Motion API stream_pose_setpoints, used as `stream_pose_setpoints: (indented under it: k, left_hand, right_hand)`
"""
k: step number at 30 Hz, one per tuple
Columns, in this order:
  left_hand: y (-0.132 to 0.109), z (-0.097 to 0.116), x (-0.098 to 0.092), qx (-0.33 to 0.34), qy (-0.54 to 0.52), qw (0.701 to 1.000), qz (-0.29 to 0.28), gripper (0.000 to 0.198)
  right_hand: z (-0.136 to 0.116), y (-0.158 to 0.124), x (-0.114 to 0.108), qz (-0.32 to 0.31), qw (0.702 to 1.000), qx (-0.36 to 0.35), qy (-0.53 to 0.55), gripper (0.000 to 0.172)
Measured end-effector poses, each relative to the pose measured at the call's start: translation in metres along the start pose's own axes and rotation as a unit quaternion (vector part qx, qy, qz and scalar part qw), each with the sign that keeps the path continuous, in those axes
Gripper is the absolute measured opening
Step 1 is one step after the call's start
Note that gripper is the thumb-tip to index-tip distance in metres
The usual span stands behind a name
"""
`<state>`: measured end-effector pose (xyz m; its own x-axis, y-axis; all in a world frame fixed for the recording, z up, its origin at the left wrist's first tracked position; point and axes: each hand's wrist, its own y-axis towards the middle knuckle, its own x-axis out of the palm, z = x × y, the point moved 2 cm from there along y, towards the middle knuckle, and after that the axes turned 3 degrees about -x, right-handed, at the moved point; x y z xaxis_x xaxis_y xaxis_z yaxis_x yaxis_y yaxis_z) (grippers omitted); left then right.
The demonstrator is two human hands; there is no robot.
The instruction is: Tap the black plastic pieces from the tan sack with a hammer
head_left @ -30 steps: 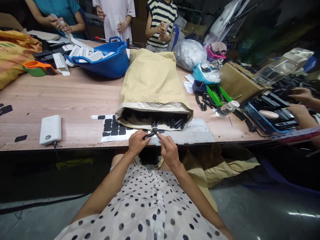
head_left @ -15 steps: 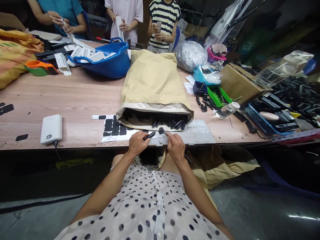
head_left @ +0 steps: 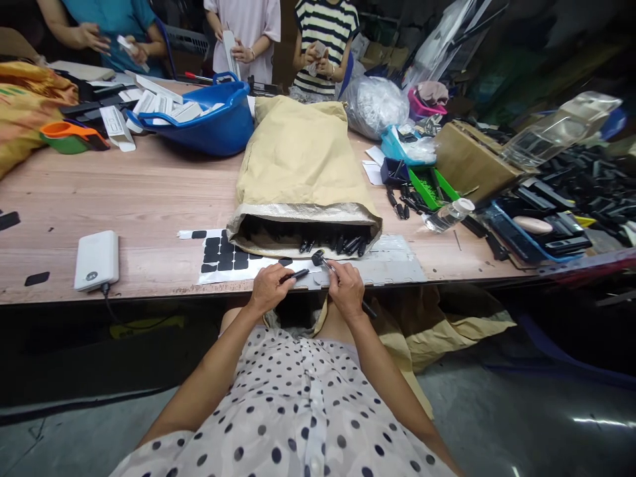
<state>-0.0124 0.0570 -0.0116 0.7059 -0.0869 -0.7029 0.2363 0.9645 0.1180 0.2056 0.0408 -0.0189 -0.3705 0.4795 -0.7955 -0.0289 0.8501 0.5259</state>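
Black and slim, a pen-shaped tube (head_left: 299, 273) is pinched in the left grip (head_left: 269, 285), its free end pointing right, near the front edge of the wood-grain surface (head_left: 149, 192). Apart from it, the right grip (head_left: 346, 288) is closed around a metal-shafted tool (head_left: 326, 265) whose black handle (head_left: 368, 309) sticks out behind the hand; a dark rounded piece (head_left: 317, 257) shows at the far tip, and whether it belongs to the tool cannot be told. Just beyond both hands gapes the mouth of a pale yellow sack (head_left: 305, 149), slender black pieces (head_left: 350, 244) lying inside. Beside its left corner, a white sheet (head_left: 256, 267) carries rows of black stickers (head_left: 226, 252). Farther left sits a white power bank (head_left: 98, 260) with a cable plugged in; behind, a blue basin (head_left: 213, 136) holds white boxes (head_left: 161, 106). Rightward, a clear bottle (head_left: 447, 215) leans near a green tray (head_left: 450, 190). Across the surface, three people (head_left: 258, 26) have pale items in their hands
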Motion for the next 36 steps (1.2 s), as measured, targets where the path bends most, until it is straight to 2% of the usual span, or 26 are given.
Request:
stream_pose_setpoints:
  k: [3, 6, 12, 15, 19, 23, 26, 28, 29, 31, 33, 34, 36]
  left_hand:
    - [-0.019, 0.009, -0.001, 0.034, -0.054, 0.995, -0.073, 0.02]
    - [-0.04, 0.014, 0.011, 0.048, -0.064, 0.986, -0.147, 0.022]
    - [-0.058, -0.004, 0.053, -0.03, 0.004, 0.968, -0.248, 0.025]
    - [-0.059, -0.014, 0.067, -0.044, 0.016, 0.965, -0.26, 0.024]
    - [-0.06, -0.019, 0.072, -0.048, 0.016, 0.968, -0.244, 0.026]
    - [-0.061, -0.01, 0.063, -0.048, 0.016, 0.969, -0.24, 0.028]
    - [-0.053, 0.007, 0.045, -0.021, -0.015, 0.969, -0.245, 0.024]
    - [-0.039, 0.016, 0.025, -0.014, -0.051, 0.978, -0.204, 0.022]
    - [-0.028, 0.018, 0.013, -0.025, -0.06, 0.985, -0.16, 0.023]
    - [-0.004, 0.015, -0.014, -0.084, -0.027, 0.996, -0.024, 0.027]
    - [0.021, 0.004, -0.039, -0.165, 0.052, 0.978, 0.119, 0.03]
    - [0.032, -0.004, -0.049, -0.213, 0.088, 0.959, 0.166, 0.033]
    - [0.05, -0.023, -0.062, -0.301, 0.124, 0.923, 0.203, 0.035]
  right_hand:
    - [-0.002, 0.0, 0.0, 0.002, 1.0, -0.002, -0.005, 0.027]
    - [-0.003, 0.0, 0.0, 0.001, 1.0, 0.002, -0.006, 0.026]
    - [-0.003, -0.001, 0.002, 0.008, 1.0, 0.004, -0.001, 0.026]
    - [-0.003, -0.001, 0.002, 0.005, 1.0, 0.003, 0.01, 0.026]
    - [-0.003, -0.001, 0.003, -0.002, 1.0, 0.012, 0.022, 0.027]
    - [-0.003, -0.001, 0.004, 0.0, 1.0, 0.012, 0.023, 0.027]
    - [-0.003, -0.001, 0.004, 0.001, 1.0, 0.01, 0.017, 0.027]
    - [-0.003, -0.001, 0.004, 0.0, 1.0, 0.011, 0.012, 0.027]
    - [-0.003, -0.001, 0.004, -0.001, 1.0, 0.011, 0.012, 0.027]
    - [-0.003, -0.001, 0.005, -0.002, 1.0, 0.011, 0.016, 0.026]
    - [-0.003, -0.001, 0.005, 0.0, 1.0, 0.011, 0.022, 0.026]
    - [-0.003, -0.001, 0.005, 0.001, 1.0, 0.011, 0.024, 0.026]
    - [-0.003, -0.002, 0.006, 0.003, 1.0, 0.012, 0.027, 0.026]
